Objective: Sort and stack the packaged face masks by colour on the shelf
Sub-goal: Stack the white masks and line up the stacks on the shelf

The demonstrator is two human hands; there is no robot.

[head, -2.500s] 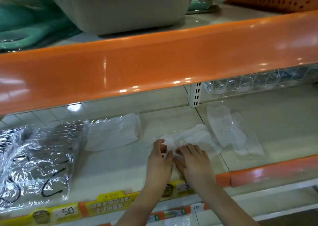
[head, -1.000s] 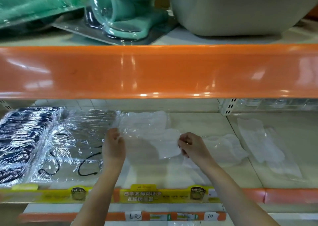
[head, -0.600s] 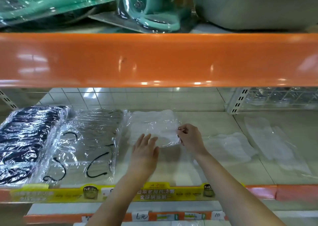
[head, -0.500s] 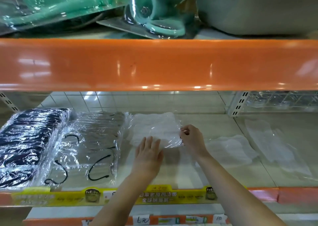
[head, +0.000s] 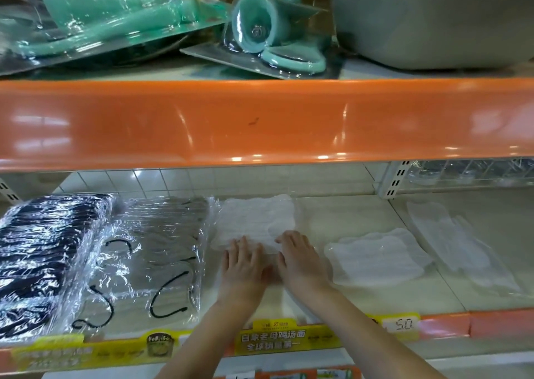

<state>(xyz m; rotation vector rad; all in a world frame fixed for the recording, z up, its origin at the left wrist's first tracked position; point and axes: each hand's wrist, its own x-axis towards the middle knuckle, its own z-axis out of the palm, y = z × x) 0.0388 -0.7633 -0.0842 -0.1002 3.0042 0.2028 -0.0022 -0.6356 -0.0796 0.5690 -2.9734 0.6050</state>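
1. White packaged masks (head: 255,219) are lying flat on the shelf (head: 346,214), just right of the grey stack, and both hands are resting on the near edge of the pack.
2. Left hand (head: 242,266) is pressing palm-down on the pack's front edge, its fingers straight and slightly spread.
3. Right hand (head: 300,260) is lying beside it, nearly touching it, fingers extended and close together, the tips sitting on the pack's right front corner.
4. Grey masks with black ear loops (head: 150,260), wrapped in clear film, are sitting immediately left of the white pack, their edges touching.
5. Dark navy masks (head: 43,257) are lying at the far left, against the grey stack.
6. Another white pack (head: 375,258) is lying loose to the right of the hands, and a further clear-wrapped white pack (head: 456,240) is lying tilted beyond it.
7. Yellow price strips (head: 289,338) are running along the shelf's front lip, and teal packaged goods (head: 260,29) are sitting on the shelf above.
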